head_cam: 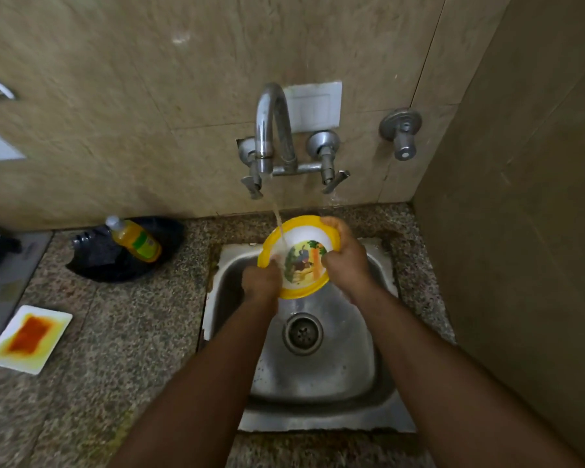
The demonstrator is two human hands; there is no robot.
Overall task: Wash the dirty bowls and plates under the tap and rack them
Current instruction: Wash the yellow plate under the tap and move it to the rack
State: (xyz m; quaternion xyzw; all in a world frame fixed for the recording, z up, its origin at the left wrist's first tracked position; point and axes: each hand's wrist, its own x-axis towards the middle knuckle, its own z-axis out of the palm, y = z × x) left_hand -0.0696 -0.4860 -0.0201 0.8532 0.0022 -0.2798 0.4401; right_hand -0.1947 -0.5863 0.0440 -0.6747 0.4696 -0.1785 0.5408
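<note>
Both hands, left hand (pixel 261 278) and right hand (pixel 345 255), grip the bowl (pixel 301 256) under the tap (pixel 271 130) (water running); dirty plate (pixel 29 337) and soap bottle (pixel 135 239) on the bench (pixel 132 332) at left.

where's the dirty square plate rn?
The square plate lies at the head view's far left, on the counter left of the sink, nearer the camera than the soap bottle.
</note>
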